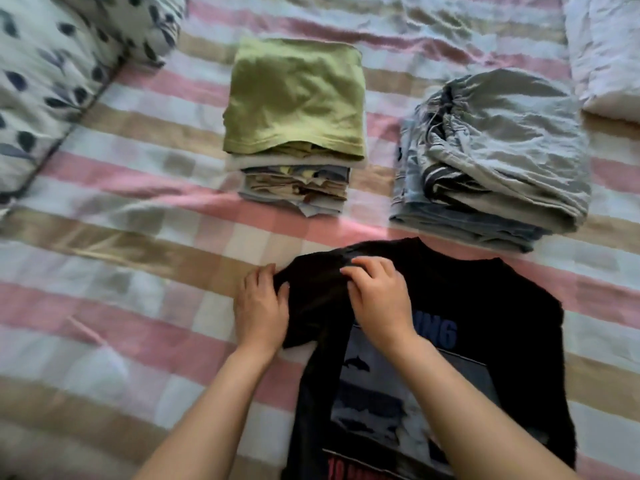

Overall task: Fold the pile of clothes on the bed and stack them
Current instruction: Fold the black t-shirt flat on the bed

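Checked bed holds green-topped stack, grey-topped stack, black T-shirt.

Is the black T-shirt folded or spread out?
Spread: the black T-shirt lies flat, print up, on the bed; left hand and right hand hold its sleeve.

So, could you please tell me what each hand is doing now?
Left hand: pinching the shirt sleeve.
Right hand: gripping the shirt.

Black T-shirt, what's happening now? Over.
Left hand, right hand pinch the black T-shirt sleeve. Shirt flat, print up. Green stack, grey stack beyond, nothing blocking.
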{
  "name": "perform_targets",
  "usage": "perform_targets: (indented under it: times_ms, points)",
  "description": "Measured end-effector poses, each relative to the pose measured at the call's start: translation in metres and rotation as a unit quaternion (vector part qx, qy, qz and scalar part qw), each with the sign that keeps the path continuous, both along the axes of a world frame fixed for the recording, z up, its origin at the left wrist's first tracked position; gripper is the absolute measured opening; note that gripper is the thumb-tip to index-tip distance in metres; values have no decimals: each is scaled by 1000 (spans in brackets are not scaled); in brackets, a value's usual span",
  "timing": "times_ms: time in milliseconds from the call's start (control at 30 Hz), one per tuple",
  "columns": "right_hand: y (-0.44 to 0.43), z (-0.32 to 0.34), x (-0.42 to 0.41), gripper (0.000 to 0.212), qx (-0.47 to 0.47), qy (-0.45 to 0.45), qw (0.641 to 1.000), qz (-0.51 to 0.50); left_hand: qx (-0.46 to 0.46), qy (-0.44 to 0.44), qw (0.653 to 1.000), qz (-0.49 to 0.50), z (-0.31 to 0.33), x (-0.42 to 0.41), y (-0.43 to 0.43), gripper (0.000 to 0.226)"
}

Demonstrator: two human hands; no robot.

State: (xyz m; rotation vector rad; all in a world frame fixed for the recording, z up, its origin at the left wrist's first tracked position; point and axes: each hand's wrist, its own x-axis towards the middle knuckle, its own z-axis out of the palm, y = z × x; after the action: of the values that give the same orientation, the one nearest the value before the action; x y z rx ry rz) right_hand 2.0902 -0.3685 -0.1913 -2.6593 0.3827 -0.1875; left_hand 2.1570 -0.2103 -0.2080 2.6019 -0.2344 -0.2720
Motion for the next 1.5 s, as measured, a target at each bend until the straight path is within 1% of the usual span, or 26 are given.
perform_targets:
  times_ms: [100,167,233,267,367,500,567,600,667,733,767,833,900,933,1000,1033,1067,1100,1133,1167,1200,1233,1267,1333,1367,1500]
  points:
    - [-9,-13,33,28,-48,52,997,11,-60,52,997,21,-2,19,-2,26]
    - [-18,-22,45,32,-73,84,994,19,-78,121,989,32,-2,31,-4,20]
    - [-26,-26,52,29,-85,106,990,19,-79,191,978,25,-2,39,-4,17]
    - [-29,-26,55,26,-91,119,989,17,-80,210,974,20,-1,42,-4,18]
    - [-37,-26,63,25,-108,156,982,0,-91,196,976,15,0,51,-5,24]
    - [-41,-31,69,24,-108,135,984,-47,-98,137,986,6,-2,64,-17,20]
    - [-36,-32,68,21,-98,124,984,-77,-124,124,984,23,-6,64,-21,19]
    - [-32,-31,66,19,-89,107,986,-92,-156,128,978,45,-7,62,-21,20]
    - [-19,-26,56,23,-75,44,993,-85,-249,155,950,104,-8,56,-18,30]
    - [-4,-22,45,27,-78,-25,997,-13,-318,166,920,156,-8,47,-12,41]
    - [4,-22,39,27,-86,-34,995,29,-333,169,912,171,-9,42,-9,43]
    - [17,-25,32,30,-73,19,995,61,-353,187,899,178,-8,31,-4,43]
    - [23,-28,29,35,-40,87,994,44,-360,195,900,153,-5,22,-3,47]
    - [24,-28,28,34,-12,87,996,25,-355,184,906,136,-1,18,-3,50]
    - [25,-18,30,27,110,31,993,-43,-329,131,930,95,9,11,-8,58]
    - [25,-10,31,22,197,-1,977,-86,-312,96,943,65,17,7,-12,62]
    - [22,-2,33,18,300,-25,946,-122,-298,60,952,26,24,1,-18,65]
    - [20,6,34,16,407,-37,900,-152,-287,26,957,-21,30,-6,-24,68]
    - [16,13,33,20,492,-43,852,-172,-275,1,959,-72,35,-14,-30,70]
    - [11,17,30,26,542,-47,820,-181,-259,-14,958,-121,38,-22,-36,72]
    - [6,18,28,32,556,-45,809,-185,-240,-18,957,-163,38,-30,-41,73]
    - [0,17,24,38,544,-41,817,-188,-220,-17,955,-197,36,-37,-45,72]
    - [-4,15,21,39,514,-34,835,-194,-202,-7,954,-223,33,-43,-46,70]
    - [-12,5,15,22,439,-21,871,-218,-181,22,949,-257,26,-51,-47,57]
    - [-15,0,13,14,410,-16,881,-234,-172,27,947,-271,23,-53,-46,51]
    - [-29,-17,3,17,315,-5,901,-300,-112,-13,939,-326,13,-58,-41,27]
